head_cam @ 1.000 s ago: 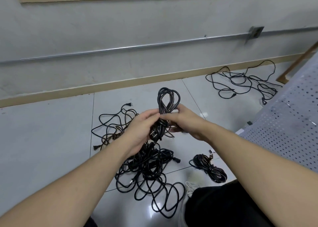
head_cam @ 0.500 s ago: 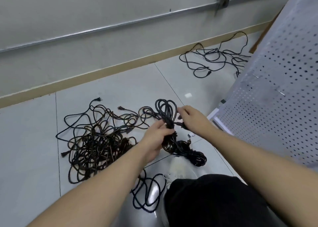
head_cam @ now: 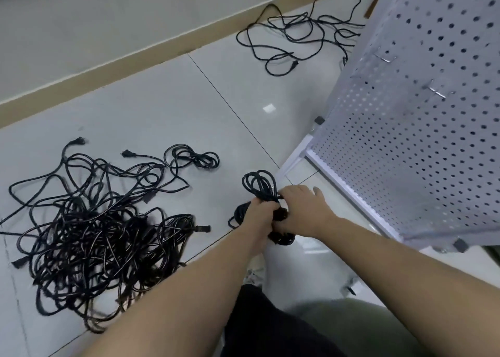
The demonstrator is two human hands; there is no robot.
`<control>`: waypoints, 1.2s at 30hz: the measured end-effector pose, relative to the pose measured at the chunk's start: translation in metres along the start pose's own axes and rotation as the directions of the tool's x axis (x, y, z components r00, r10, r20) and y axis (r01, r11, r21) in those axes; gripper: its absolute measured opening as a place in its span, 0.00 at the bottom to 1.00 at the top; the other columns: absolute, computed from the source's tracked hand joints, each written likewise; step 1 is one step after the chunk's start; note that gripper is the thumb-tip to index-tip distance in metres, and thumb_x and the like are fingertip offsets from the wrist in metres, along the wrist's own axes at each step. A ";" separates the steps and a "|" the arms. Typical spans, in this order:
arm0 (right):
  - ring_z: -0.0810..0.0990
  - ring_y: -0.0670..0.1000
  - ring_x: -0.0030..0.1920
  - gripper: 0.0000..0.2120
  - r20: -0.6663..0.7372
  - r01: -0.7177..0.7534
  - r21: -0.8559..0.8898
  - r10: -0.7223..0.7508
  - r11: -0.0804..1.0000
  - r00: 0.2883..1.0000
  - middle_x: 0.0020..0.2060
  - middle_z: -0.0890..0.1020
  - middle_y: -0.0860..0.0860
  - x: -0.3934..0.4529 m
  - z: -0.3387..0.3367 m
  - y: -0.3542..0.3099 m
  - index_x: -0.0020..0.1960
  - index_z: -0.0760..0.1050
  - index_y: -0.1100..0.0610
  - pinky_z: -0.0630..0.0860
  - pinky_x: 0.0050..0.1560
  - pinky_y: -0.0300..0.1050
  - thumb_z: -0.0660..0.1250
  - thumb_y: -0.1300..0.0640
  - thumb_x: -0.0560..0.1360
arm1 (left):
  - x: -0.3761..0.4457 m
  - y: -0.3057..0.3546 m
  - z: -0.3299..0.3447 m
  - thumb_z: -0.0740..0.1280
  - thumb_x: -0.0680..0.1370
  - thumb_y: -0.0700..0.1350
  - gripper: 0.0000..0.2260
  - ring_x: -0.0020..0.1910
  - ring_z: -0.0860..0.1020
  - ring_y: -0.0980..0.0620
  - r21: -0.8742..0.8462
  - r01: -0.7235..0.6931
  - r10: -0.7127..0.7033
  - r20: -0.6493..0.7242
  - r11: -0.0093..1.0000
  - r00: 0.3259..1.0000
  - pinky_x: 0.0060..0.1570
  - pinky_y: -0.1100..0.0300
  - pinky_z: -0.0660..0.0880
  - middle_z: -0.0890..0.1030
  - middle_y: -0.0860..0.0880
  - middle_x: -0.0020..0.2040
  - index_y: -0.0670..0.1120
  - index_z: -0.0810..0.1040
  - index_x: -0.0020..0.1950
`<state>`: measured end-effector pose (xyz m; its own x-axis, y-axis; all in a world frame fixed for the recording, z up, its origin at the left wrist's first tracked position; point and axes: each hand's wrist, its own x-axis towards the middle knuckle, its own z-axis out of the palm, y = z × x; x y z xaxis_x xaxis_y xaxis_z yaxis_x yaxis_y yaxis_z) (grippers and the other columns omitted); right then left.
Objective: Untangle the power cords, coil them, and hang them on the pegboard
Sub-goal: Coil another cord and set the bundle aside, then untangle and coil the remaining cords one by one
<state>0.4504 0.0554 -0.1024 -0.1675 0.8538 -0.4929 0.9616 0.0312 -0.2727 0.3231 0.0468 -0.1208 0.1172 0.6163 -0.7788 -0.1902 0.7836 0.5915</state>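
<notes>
Just beside the pegboard (head_cam: pixel 422 129), above the floor tiles, the left hand (head_cam: pixel 259 212) and right hand (head_cam: pixel 303 210) both grip a coiled cord (head_cam: pixel 259 185) around its wrapped middle, loops fanning upward. It looks light and limp, likely to spring loose; holding the waist seems safest. A tangled pile (head_cam: pixel 100 235) lies well apart.

Both forearms are bare, no sleeves, watch or rings showing. At the lower centre of the frame, black trousers (head_cam: pixel 270 329) beside a grey-green garment (head_cam: pixel 359 327).
</notes>
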 end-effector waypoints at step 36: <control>0.77 0.57 0.62 0.18 0.303 0.242 -0.057 -0.215 0.968 0.929 0.63 0.79 0.53 0.056 0.082 -0.205 0.67 0.72 0.52 0.71 0.54 0.46 0.62 0.60 0.78 | -0.057 -0.015 -0.277 0.65 0.80 0.39 0.07 0.39 0.77 0.53 0.645 -0.033 0.255 -0.254 0.763 0.933 0.36 0.63 0.73 0.80 0.51 0.44 0.47 0.81 0.54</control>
<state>0.2265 0.0540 -0.1418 -0.4278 0.6289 -0.6493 0.9031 0.2669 -0.3365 0.0496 -0.0220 -0.1434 -0.1872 0.7548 -0.6286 0.4802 0.6286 0.6118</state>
